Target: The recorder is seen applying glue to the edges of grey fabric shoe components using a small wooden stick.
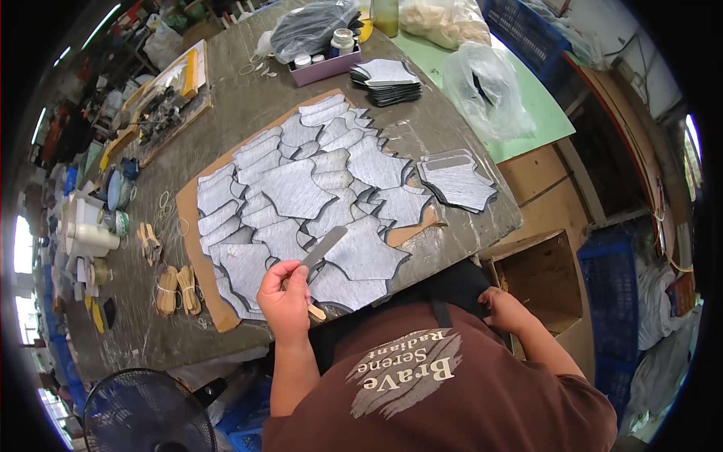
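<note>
Left fingers [282, 271] pinch a flat grey strip [328, 247] above a scratched brown desk [237, 94]

Workroom clutter [83, 135] crowds the left side beyond the desk. At the far right, a pale green surface [546, 120] carries plastic bags [501, 105], with a blue crate [614, 301] nearer. Cardboard [190, 226] lies on the desk beneath overlapping grey shaped pieces [297, 187]. A black fan [139, 413] stands at lower left; an open brown box [538, 290] sits past the near right edge. Farther back is a purple tray [327, 71] of bottles [343, 41]. Right fingers [489, 296] curl near the box; whether they hold anything I cannot tell. At left lie banded bundles of wooden sticks [167, 291]. Over the pieces, the strip juts from closed left fingertips.
</note>
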The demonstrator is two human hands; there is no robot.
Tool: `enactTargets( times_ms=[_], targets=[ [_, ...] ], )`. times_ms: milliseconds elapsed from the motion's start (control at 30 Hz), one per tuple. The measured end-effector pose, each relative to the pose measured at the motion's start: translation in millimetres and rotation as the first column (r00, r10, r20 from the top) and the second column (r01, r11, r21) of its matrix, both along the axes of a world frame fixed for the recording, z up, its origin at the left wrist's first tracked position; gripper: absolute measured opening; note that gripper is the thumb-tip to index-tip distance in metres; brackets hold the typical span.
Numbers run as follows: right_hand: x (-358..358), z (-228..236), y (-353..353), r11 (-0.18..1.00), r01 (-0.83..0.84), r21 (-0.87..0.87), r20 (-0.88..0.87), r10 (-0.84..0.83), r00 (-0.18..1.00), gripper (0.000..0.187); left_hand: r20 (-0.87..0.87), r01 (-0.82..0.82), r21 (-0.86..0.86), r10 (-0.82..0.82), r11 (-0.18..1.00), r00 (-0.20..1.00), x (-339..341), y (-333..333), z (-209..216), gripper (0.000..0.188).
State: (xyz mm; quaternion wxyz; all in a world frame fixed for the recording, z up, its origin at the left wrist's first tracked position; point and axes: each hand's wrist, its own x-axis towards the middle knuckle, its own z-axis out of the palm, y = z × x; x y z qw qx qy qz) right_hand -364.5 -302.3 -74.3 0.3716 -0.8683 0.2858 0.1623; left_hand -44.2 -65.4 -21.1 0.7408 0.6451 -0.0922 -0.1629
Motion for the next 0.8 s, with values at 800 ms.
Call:
enactTargets(
  times_ms=[800],
  targets=[
    [183,60,35,0.956,0.096,-0.277,0.591,0.091,0.801,0.013,-0.372,0.062,-0.243,-0.152,0.968,0.916,-21,-13,-26,0.007]
  ],
)
